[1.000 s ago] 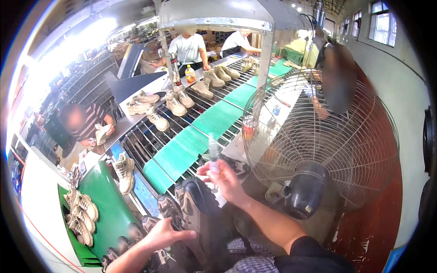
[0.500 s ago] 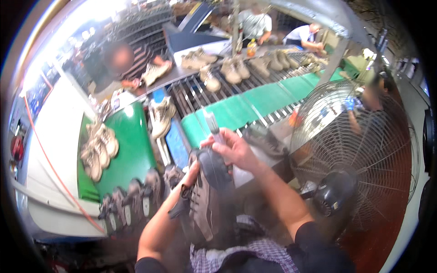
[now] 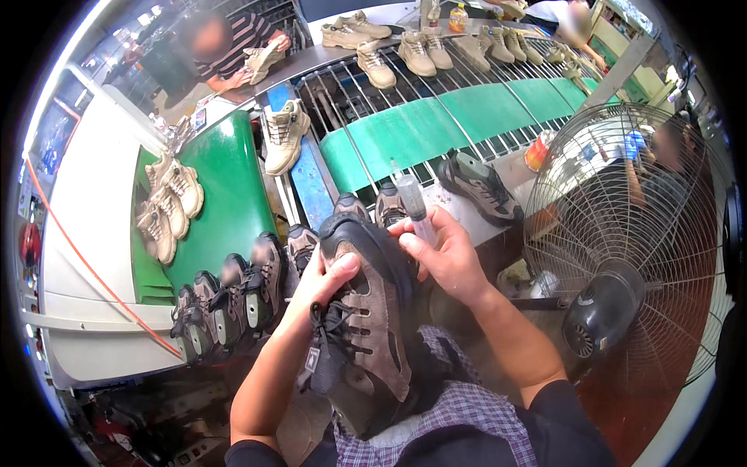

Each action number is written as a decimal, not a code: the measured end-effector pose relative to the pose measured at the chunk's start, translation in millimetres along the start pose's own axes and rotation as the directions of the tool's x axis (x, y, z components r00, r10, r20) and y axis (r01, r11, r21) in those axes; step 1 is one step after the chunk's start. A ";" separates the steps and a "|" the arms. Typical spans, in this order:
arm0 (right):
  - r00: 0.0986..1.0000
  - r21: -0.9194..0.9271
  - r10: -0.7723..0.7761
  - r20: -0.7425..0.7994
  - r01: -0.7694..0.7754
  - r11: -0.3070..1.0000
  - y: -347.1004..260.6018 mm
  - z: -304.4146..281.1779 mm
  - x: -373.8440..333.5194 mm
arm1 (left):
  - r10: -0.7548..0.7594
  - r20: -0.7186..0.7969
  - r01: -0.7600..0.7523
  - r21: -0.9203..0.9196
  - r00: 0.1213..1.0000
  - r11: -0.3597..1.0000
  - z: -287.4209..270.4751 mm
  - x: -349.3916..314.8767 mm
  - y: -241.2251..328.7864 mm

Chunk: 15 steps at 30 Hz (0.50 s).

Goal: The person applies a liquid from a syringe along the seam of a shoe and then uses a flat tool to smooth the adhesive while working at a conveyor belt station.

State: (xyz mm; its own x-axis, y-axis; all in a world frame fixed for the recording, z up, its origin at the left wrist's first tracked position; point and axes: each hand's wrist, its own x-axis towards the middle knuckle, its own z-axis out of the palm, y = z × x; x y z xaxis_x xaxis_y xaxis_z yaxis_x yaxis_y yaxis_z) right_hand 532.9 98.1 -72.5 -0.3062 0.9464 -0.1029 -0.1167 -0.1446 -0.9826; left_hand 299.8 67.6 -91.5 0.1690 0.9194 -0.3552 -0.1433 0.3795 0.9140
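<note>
A brown suede and black lace-up shoe is held toe-up in front of my apron. My left hand is closed around its left side near the toe, the thumb lying on the upper. To the right of the toe, my right hand grips a clear syringe between thumb and fingers, its tip pointing up and away from me. Whether the right fingers also touch the shoe's sole edge is hard to see. Beyond the toe, similar brown shoes stand close by, partly hidden by the held one.
Several brown shoes line the near edge of a green surface, with tan boots on it. A roller conveyor carries more tan boots; one shoe lies at its near side. A caged fan stands right. Co-workers sit beyond.
The view has shifted, so the conveyor sits higher in the picture. The held shoe has turned to show more of its upper, and the syringe has moved slightly right, away from the toe.
</note>
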 end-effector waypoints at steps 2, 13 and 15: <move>0.999 0.021 -0.050 0.007 0.049 0.999 -2.7 4.1 -0.5 | 0.038 -0.015 -0.038 -0.016 0.999 0.999 7.7 -8.6 6.3; 0.990 -0.345 -0.122 0.071 0.139 0.928 -20.4 -20.2 7.7 | 0.072 -0.012 -0.070 0.106 0.997 0.992 31.8 -12.4 30.7; 0.993 -0.467 -0.100 0.061 0.117 0.877 -39.0 -15.0 2.7 | 0.090 -0.016 -0.087 0.114 0.996 0.990 34.2 -12.1 32.2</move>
State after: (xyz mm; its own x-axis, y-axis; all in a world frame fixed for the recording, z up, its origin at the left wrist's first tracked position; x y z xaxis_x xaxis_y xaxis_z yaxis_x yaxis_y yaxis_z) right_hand 550.7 110.7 -36.8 -0.3500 0.9367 0.0052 0.3027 0.1184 -0.9457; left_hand 326.5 65.2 -51.1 0.1394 0.9513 -0.2748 -0.0459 0.2835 0.9579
